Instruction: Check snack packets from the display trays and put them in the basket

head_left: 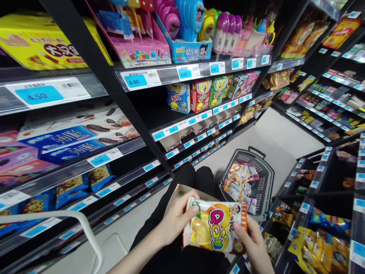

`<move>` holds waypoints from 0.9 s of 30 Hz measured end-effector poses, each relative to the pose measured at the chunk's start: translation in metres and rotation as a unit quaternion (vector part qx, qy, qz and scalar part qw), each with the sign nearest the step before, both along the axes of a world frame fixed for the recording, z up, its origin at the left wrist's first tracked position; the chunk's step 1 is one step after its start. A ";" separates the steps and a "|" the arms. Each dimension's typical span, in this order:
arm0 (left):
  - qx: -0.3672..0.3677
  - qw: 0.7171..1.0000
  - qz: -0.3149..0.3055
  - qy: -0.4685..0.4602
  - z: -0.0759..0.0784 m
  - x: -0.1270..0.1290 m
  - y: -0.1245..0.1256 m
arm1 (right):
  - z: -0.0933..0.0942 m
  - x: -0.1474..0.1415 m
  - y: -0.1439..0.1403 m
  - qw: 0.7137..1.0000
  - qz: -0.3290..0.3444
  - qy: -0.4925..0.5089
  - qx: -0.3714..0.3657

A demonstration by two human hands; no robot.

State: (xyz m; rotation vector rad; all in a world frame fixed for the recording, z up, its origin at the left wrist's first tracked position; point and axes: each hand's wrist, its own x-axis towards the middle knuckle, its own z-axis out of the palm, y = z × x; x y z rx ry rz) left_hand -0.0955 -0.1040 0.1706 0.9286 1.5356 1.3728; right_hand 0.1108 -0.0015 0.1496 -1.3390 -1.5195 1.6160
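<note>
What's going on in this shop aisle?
A person crouched between two shelving racks holds a yellow and orange snack bag with both hands: the left hand grips its left edge and the right hand its right edge. Just beyond it, on the floor, a dark shopping basket holds a pile of small wrapped snacks. The shelves to the left carry boxed biscuits and sweets above blue price tags.

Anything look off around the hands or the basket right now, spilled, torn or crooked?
Nothing stands out. Both hands, left hand and right hand, hold an intact yellow snack bag. The grey basket sits upright on the floor with its packets inside, none spilled.
</note>
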 end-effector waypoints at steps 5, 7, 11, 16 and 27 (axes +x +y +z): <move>-0.015 0.994 0.056 0.090 0.002 0.008 0.000 | 0.007 -0.015 -0.006 0.999 0.010 0.038 -0.020; -0.016 0.987 0.092 0.128 0.005 0.008 -0.001 | 0.010 -0.019 -0.008 0.995 0.007 0.081 -0.064; -0.023 0.980 0.138 0.144 0.010 0.005 -0.001 | 0.012 -0.021 -0.016 0.982 -0.013 0.138 -0.129; -0.059 0.987 0.150 -0.008 0.007 0.002 0.004 | 0.011 -0.027 -0.019 0.973 -0.026 0.161 -0.164; -0.129 0.974 0.174 -0.059 -0.032 0.030 -0.004 | 0.004 -0.041 -0.006 0.971 -0.016 0.163 -0.172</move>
